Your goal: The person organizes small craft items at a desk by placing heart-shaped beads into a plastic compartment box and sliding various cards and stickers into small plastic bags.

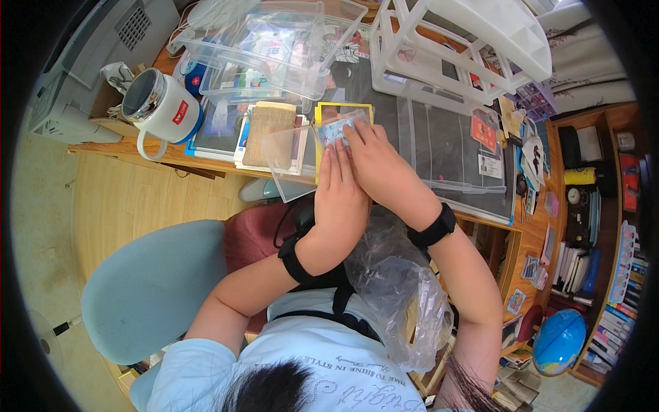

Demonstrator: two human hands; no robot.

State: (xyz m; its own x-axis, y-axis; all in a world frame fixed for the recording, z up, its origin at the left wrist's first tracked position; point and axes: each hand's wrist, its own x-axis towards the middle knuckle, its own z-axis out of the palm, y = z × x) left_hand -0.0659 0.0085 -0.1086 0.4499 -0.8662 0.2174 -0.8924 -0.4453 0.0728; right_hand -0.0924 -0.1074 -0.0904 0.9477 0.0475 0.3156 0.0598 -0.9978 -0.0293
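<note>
My left hand [336, 189] and my right hand [377, 154] meet at the desk's near edge. Their fingers stretch out flat, side by side, over a small light-blue printed card [336, 130] that looks glossy. Beneath it lies a yellow-bordered sheet [343, 107], mostly hidden by my hands. Close to my left hand, a clear plastic sheet [285, 180] sticks out past the desk edge. A stack of cards with a brown woven-looking piece [270, 134] on top sits left of the yellow border. Whatever is under my palms is hidden.
Clear plastic bins [274, 51] stand at the back. A white drawer frame [391, 69] is at back right, with a clear tray [446, 180] nearer. A white mug [161, 103] stands left. Below are a blue chair [158, 288] and a clear plastic bag [398, 295].
</note>
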